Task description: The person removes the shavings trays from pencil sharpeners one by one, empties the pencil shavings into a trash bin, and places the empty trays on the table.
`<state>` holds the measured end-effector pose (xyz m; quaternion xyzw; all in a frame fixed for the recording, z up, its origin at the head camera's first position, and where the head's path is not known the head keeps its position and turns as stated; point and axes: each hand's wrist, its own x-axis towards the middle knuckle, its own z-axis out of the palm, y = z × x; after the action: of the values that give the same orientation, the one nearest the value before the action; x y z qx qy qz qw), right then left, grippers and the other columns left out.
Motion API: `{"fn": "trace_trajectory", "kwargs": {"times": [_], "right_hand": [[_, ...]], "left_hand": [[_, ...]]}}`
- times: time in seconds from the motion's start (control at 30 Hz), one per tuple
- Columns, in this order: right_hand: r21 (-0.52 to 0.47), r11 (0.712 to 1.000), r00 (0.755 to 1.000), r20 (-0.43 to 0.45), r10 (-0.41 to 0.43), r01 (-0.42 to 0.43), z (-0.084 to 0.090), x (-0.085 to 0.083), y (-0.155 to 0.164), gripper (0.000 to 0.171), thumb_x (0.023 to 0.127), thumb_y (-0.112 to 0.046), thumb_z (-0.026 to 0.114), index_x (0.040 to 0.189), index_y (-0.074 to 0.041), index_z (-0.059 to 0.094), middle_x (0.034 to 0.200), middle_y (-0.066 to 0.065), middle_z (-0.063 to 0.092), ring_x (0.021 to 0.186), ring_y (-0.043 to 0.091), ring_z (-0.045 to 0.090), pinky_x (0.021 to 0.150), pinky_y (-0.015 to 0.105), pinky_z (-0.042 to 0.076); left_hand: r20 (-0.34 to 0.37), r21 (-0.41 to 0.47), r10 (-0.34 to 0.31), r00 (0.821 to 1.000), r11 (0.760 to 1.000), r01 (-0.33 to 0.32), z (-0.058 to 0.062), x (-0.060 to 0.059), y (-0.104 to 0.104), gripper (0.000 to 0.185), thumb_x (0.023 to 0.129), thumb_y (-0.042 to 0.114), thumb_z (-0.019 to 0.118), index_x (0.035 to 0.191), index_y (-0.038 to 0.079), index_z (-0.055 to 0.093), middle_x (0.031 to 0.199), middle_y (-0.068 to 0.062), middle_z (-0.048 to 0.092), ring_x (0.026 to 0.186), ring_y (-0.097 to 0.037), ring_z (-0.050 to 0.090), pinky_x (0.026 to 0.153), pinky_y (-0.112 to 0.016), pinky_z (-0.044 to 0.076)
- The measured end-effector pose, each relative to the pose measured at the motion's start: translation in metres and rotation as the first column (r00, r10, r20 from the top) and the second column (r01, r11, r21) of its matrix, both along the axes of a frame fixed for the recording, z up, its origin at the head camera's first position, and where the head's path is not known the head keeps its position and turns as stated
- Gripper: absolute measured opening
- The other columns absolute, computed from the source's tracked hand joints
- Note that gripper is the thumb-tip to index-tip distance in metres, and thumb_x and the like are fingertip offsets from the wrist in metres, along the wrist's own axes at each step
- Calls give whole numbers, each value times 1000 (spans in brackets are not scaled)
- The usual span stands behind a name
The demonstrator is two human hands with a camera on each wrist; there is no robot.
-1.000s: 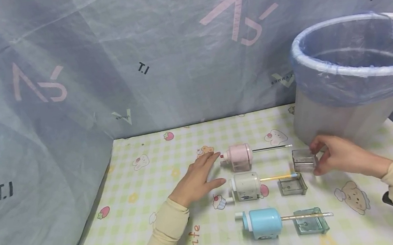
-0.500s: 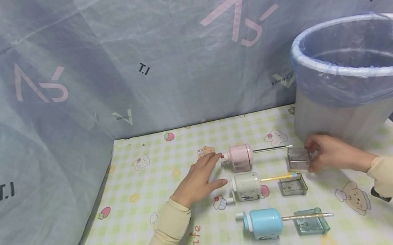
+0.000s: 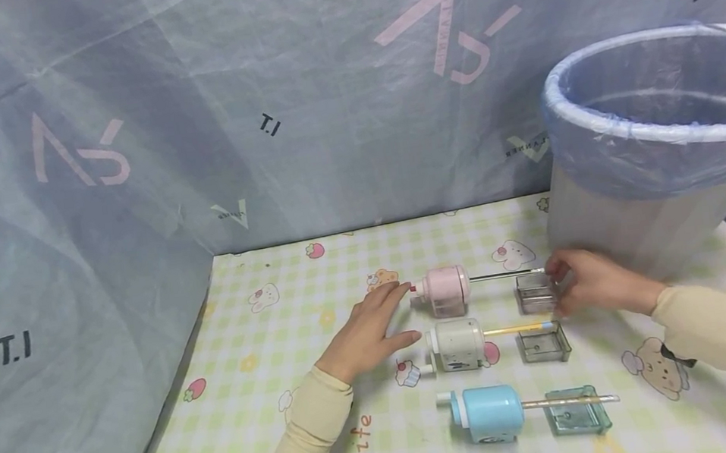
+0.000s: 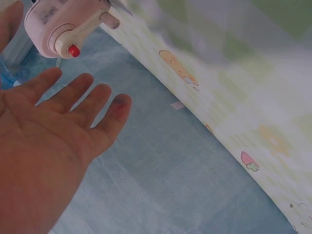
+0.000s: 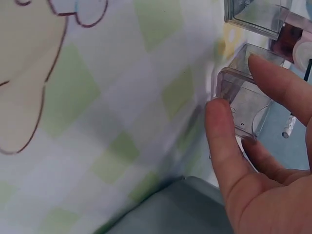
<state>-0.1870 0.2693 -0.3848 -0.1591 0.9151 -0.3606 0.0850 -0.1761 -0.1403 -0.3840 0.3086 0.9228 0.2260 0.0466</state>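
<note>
Right hand (image 3: pixel 584 281): pinches the clear tray (image 3: pixel 536 293), thumb on one wall and fingers on the opposite one, just off the fingertips toward the pink sharpener (image 3: pixel 443 291).
Left hand (image 3: pixel 363 333): lies flat and relaxed on the table (image 3: pixel 274 391), gripping nothing; its fingertips sit just short of the pink sharpener's crank end.
Clear tray: looks like thin, hard plastic, so probably light, stiff and smooth enough to slip; I'd judge the side walls the sound place to hold it, as the thumb (image 5: pixel 222 141) does now, and a hard squeeze could crack it.
Neighbours: a pencil (image 3: pixel 505 274) sticks out of the pink sharpener just beyond the tray; the white sharpener (image 3: pixel 457 345) and a second tray (image 3: pixel 544 344) lie just nearer the person than the right hand.
Edges: the lined bin (image 3: pixel 655 142) stands close behind the right hand's knuckles, so little room there.
Open room: bare table lies beside the right wrist, and more out past the left hand.
</note>
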Motion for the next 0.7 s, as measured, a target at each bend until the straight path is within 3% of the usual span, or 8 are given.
{"fn": "trace_trajectory", "kwargs": {"times": [0.27, 0.7], "right_hand": [[-16, 1000, 999, 40, -7, 8, -2, -9, -7, 78, 66, -9, 98, 127, 15, 56, 112, 27, 67, 83, 24, 72, 66, 36, 59], [-27, 999, 1000, -19, 18, -19, -6, -14, -14, 76, 63, -12, 100, 124, 12, 60, 114, 27, 67, 83, 22, 72, 79, 39, 57]], "left_hand": [[-3, 4, -1, 1000, 1000, 1, -2, 0, -1, 80, 104, 45, 69, 168, 13, 34, 171, -15, 34, 160, -34, 28, 124, -61, 27], [-5, 5, 2, 1000, 1000, -2, -2, 1, -2, 79, 104, 45, 69, 167, 13, 35, 171, -15, 33, 159, -37, 28, 124, -61, 27]]}}
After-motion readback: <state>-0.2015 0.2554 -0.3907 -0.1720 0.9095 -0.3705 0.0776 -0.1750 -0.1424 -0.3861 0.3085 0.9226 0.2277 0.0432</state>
